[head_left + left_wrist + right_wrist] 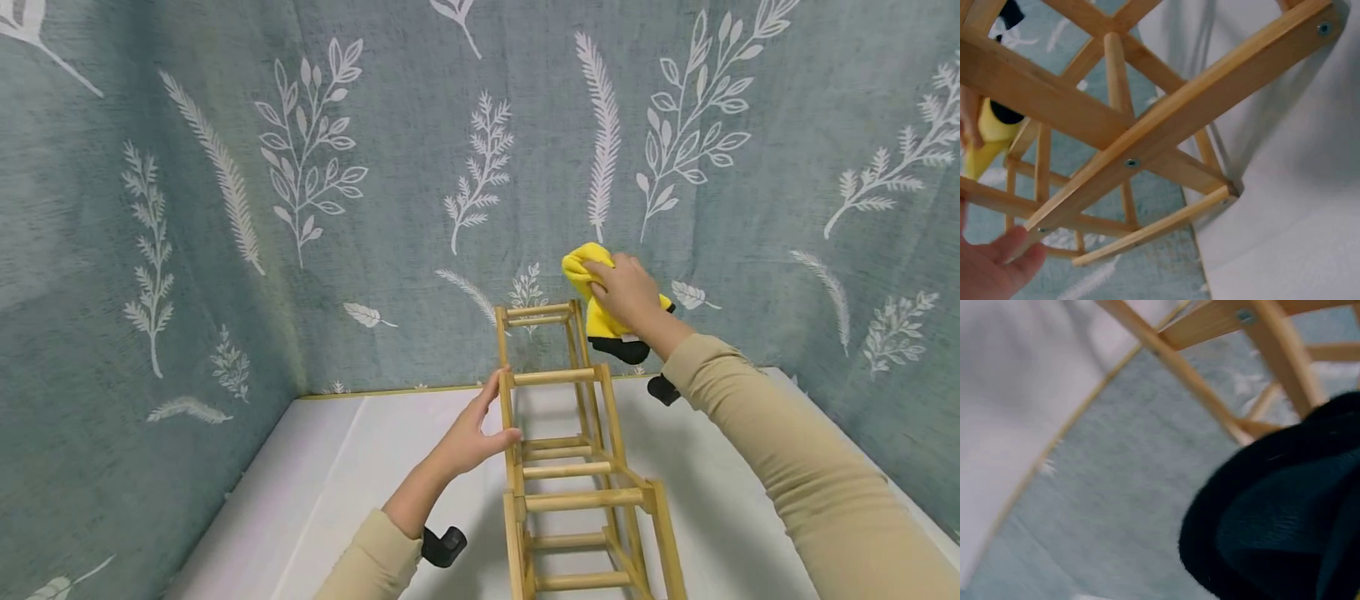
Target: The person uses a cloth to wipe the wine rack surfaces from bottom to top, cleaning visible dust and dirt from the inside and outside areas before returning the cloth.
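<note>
My right hand (pixel 628 289) grips a soft yellow cloth item with black trim (pixel 604 321) above and beside the far right end of a stepped wooden rack (pixel 553 377). In the right wrist view the item's black-edged opening (pixel 1260 531) fills the lower right, and the right hand is out of sight there. My left hand (pixel 468 433) rests against the rack's left post, fingers nearly straight and thumb spread across the front. Up close in the left wrist view, the left fingertips (pixel 1022 250) touch the end of a wooden side bar (pixel 1147 134).
The rack stands on a white surface (pixel 337 467) with a yellowish edge strip at its back. Blue-green fabric with white leaf prints (pixel 405 208) hangs behind and at both sides. A black wrist mount (pixel 444 547) shows at my left wrist.
</note>
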The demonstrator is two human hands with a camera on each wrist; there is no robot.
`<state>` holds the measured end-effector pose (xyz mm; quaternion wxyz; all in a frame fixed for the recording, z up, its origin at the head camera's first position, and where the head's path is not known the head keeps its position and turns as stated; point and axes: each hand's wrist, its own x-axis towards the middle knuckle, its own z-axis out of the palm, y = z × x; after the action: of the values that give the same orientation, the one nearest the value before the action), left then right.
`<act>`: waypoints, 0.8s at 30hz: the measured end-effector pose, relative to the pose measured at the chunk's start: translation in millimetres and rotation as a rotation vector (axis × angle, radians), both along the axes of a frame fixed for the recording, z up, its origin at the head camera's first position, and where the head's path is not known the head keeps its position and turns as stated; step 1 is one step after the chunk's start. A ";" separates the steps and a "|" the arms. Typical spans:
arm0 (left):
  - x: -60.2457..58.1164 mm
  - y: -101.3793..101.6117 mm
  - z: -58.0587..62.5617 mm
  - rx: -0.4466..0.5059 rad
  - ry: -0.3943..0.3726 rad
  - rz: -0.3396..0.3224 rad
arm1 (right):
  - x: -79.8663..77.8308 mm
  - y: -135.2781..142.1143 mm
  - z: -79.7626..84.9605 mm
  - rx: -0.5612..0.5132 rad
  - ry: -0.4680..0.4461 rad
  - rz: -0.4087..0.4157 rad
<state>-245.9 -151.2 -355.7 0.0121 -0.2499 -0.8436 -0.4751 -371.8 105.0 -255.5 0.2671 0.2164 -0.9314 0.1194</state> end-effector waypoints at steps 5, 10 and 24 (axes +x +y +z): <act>10.1 1.5 -2.4 -0.016 0.048 0.061 | 5.6 -15.5 -0.4 0.190 0.135 0.251; 19.6 8.7 -4.7 -0.083 0.237 0.124 | 2.8 -22.2 -3.3 0.281 -0.101 0.066; 18.0 10.9 -13.9 -0.113 0.533 0.159 | -6.8 -66.6 15.0 0.497 -0.176 0.134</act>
<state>-227.9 -140.3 -369.6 0.2566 -0.2990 -0.8530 -0.3423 -378.6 38.4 -240.5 0.1153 0.3251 -0.9355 -0.0770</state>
